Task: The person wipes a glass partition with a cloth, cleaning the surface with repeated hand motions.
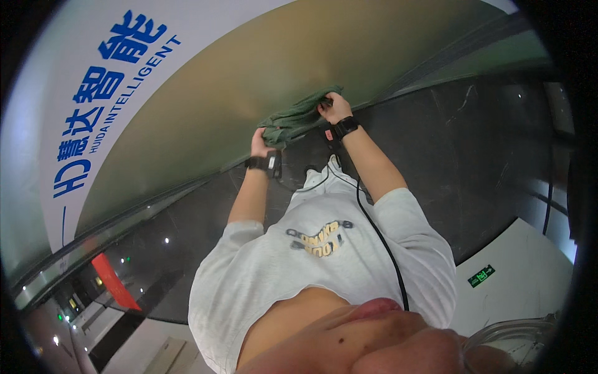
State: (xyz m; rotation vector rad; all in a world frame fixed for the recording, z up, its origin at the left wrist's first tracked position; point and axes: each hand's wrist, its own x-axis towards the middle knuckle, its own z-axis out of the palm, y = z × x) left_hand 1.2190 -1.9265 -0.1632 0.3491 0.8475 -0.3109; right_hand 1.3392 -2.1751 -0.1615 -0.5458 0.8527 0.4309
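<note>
A bunched dark green cloth [299, 117] is stretched between my two hands, against or just before a frosted glass panel [224, 107]. My left hand [261, 143] grips its lower left end, the thumb along the edge. At its upper right end, my right hand [337, 108] pinches the fabric between bent fingers. Folds hide some fingertips. Whether the cloth presses on the glass, I cannot tell. Each wrist carries a black strapped device, the left one [268, 162] and the right one [345, 128].
Black cables [380, 229] run from the wrist devices along my body. Dark polished floor [448, 154] lies below the glass. The panel bears a white band with blue writing [105, 93]. A red strip [114, 283] is at lower left; a green exit sign [481, 276] is on a white wall.
</note>
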